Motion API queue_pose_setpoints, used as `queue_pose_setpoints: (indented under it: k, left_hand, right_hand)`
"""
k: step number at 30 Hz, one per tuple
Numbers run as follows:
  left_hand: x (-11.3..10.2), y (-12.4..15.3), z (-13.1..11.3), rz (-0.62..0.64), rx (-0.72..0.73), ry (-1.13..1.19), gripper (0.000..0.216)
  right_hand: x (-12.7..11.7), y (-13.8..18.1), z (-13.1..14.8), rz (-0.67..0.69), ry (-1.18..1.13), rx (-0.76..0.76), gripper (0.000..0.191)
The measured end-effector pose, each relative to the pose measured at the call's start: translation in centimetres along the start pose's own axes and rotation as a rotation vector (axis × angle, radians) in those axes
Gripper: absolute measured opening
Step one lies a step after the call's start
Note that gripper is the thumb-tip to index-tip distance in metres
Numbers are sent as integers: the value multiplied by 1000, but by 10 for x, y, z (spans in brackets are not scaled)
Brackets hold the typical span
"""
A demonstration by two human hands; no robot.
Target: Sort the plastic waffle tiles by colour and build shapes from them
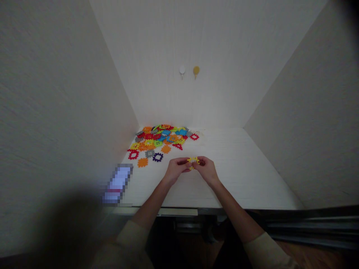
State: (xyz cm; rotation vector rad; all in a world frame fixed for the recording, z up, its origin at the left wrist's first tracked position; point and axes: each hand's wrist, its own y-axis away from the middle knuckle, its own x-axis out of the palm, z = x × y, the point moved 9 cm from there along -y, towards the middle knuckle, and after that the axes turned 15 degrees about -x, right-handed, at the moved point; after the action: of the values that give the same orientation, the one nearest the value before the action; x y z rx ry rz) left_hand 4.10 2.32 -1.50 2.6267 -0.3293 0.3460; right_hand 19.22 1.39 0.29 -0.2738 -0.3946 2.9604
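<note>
Between both hands, over the front middle of the white table (246,164), is a yellow notched building tile (193,160). My left hand (176,169) pinches its left side, with fingers closed. From the right, my right hand (206,168) grips the same tile, its thumb lying across the face. Part of the tile is hidden by the fingers. Close to my left hand lie an orange tile (166,149), a dark purple tile frame (157,157) and a grey tile (150,153).
A pile of coloured notched tiles (165,136) fills the back left of the table. A blurred-out phone-like device (117,185) lies at the front left. Walls enclose the left, back and right; a white hook (182,70) and a yellow hook (196,70) are on the back wall.
</note>
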Motion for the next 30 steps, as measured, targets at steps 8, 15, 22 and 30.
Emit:
queue_pose_setpoints:
  k: [8,15,22,30]
  left_hand:
    - [4,2,0,17,-27,-8,43]
    - [3,4,-6,7,-35,0,40]
    - [1,2,-3,24,-56,26,37]
    - [-2,-2,1,30,-68,67,37]
  right_hand:
    - [8,4,-2,64,-196,85,32]
    - [18,14,-3,158,-473,202,36]
    - [18,22,-8,178,-625,283,37]
    - [2,16,-22,57,-487,217,38]
